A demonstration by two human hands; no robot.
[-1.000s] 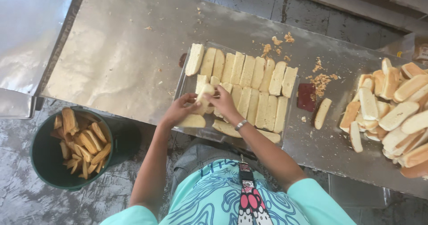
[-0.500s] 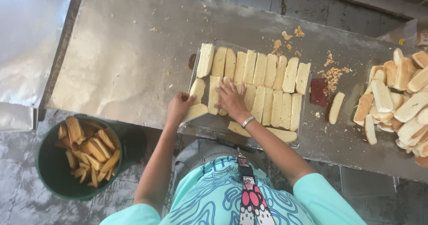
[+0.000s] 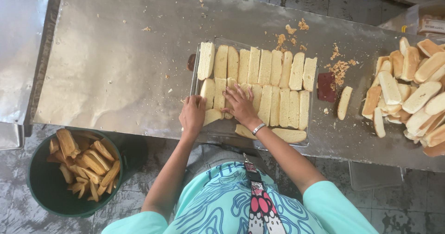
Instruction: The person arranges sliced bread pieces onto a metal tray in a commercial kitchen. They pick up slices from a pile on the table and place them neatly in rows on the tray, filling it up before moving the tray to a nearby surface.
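head view: the left hand is sitting centre frame, fingers curled over a bread slice at the clear tray's lower-left corner. the right hand, just right of it, is lying flat with fingers spread wide, pressing on the rows of bread slices. both forearms are angling up from the bottom. a green bucket of crusts is sitting lower left.

A clear plastic bread bag sits at the table's far right.
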